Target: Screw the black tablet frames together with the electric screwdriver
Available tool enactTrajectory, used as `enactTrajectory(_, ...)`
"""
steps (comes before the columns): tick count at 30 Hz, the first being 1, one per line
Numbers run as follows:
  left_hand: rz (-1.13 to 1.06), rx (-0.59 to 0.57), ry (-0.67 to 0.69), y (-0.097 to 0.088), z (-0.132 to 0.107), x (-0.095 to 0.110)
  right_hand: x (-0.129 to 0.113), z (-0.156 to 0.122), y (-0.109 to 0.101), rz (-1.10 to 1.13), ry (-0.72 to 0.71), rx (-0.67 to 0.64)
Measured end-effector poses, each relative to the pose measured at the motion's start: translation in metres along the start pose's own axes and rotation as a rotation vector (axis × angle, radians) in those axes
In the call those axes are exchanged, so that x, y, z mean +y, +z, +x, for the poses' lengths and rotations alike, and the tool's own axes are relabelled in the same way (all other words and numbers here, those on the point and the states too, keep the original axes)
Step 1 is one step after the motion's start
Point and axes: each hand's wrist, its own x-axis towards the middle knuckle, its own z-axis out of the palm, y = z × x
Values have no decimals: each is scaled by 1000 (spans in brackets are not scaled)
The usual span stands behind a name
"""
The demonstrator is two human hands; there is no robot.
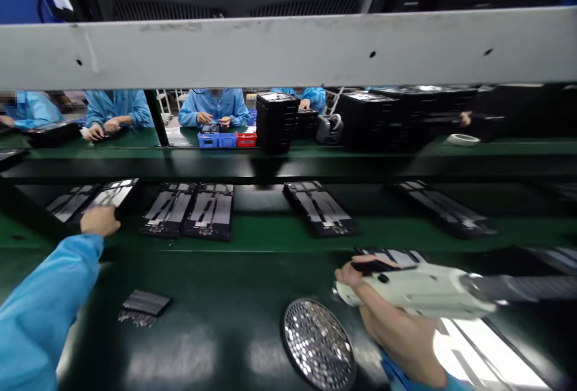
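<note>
My left hand (pixel 100 221) reaches to the far left and is closed at the near end of an opened tablet (pixel 115 191), whose silver battery shows; the fingertips are hidden. Another opened tablet (pixel 72 200) lies beside it. In my right hand (pixel 360 283) is a pale green electric screwdriver (pixel 433 290) with a black lever, held sideways and blurred by motion. Under my right wrist lies a bright, glaring tablet (pixel 491 355). A round dish (pixel 319 343) with a glittering, pitted surface stands left of that wrist. Black strips (pixel 146 302) lie on the bench at left.
Several opened tablets, such as the middle one (pixel 320 208), lie along the green line (pixel 261 232). A white beam (pixel 288 48) crosses overhead. Beyond are co-workers in blue sleeves, stacked black trays (pixel 277 124), blue bins (pixel 217 140) and a red bin (pixel 246 140).
</note>
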Motion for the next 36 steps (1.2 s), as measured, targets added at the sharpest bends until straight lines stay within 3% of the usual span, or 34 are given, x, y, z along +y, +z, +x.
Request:
enactTrajectory(5,10,145,-45,-50,-1,24,-9,-7,6,180,70,-63)
enactTrajectory(7,20,201,-75,-63,-19,46,-15,-11,5,219,94,-92)
enactTrajectory(9,35,277,-45,-69,-55,76,-20,-15,4,268,108,-138)
enactTrajectory(10,41,326,20,-70,-80,92,-22,-17,4,310,110,-160)
enactTrajectory(13,38,735,599,-77,-172,137,-26,-23,5,421,130,-231)
enactTrajectory(15,0,873,872,-80,-236,162,-26,-28,7,441,151,-270)
enactTrajectory(19,-109,652,1053,-67,-336,204,-20,-37,9,396,173,-335)
enactTrajectory(22,-235,498,1092,-51,-369,224,-10,-42,13,355,205,-344)
enactTrajectory(24,-377,440,1087,-44,-364,226,-3,-44,16,332,221,-332)
enactTrajectory(27,-505,455,992,-30,-314,205,4,-45,19,321,230,-328)
enactTrajectory(30,-361,412,784,-5,-247,163,9,-46,21,321,229,-328)
enactTrajectory(32,-220,346,639,13,-215,136,10,-47,21,314,232,-319)
enactTrajectory(36,-24,237,516,33,-201,112,11,-48,22,298,251,-306)
